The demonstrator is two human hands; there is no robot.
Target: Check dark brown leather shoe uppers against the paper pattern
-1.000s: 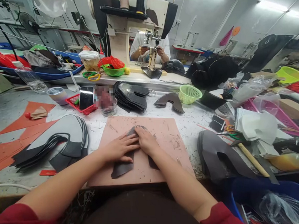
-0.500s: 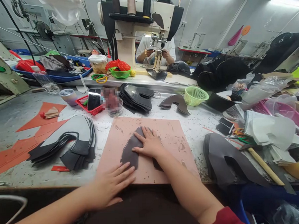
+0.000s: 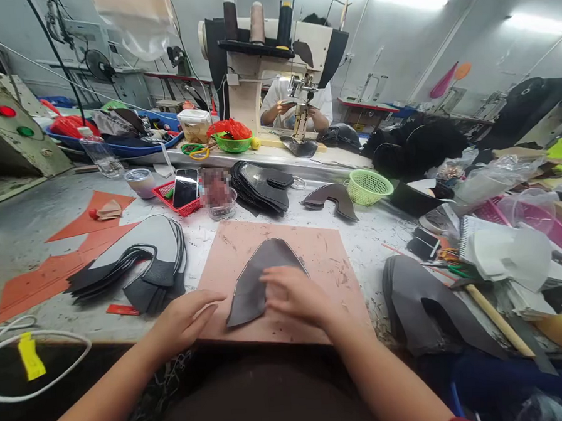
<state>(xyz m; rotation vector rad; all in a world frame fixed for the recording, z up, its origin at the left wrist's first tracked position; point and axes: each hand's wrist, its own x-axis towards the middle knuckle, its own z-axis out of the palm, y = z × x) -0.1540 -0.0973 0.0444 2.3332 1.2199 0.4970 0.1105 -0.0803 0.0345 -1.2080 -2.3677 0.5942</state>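
Dark leather piece points away, lengthwise on pink board.

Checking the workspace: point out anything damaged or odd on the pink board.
The pink board is scuffed and blotched with pale marks, mostly right of the dark leather piece. That piece lies flat under the right hand; nothing looks spilled.

One head-worn camera, looked forward and down, close above the dark grey pointed leather piece, faced the cream sewing machine.

Leather piece on board, stack leftward
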